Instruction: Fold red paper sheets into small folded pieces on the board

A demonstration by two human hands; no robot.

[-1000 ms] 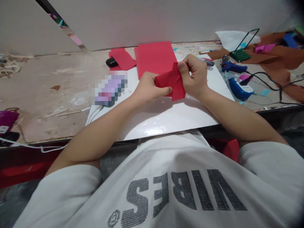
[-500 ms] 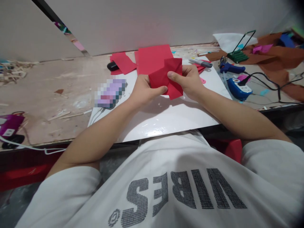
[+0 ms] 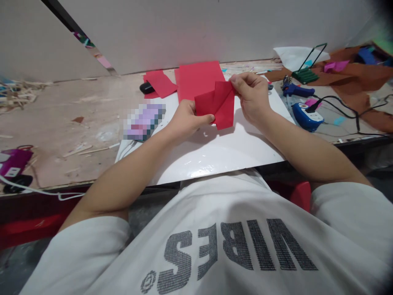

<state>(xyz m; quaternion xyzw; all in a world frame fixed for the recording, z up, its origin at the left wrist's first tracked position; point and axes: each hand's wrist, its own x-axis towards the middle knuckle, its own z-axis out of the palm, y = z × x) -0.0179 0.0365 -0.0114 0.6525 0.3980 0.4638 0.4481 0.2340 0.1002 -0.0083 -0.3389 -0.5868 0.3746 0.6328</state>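
Observation:
A folded piece of red paper (image 3: 222, 108) is held up above the white board (image 3: 215, 157), with creases and overlapping flaps showing. My left hand (image 3: 188, 119) grips its left side, thumb on the front face and fingers behind. At the paper's upper right corner, my right hand (image 3: 251, 92) pinches the edge between thumb and index finger. Behind the held piece, larger red sheets (image 3: 199, 73) lie on the board, partly covered by it.
Left of my hands lies a phone (image 3: 144, 119), its picture blurred out. Red scraps (image 3: 159, 82) cover part of a black object (image 3: 146, 87). To the right are a blue glue gun (image 3: 297, 90), a blue power socket (image 3: 307, 116) with cables, and brown sheets (image 3: 346, 88).
My right hand has moved from the paper's right side up to its upper right corner. The right flap now lies differently, while my left hand keeps its grip.

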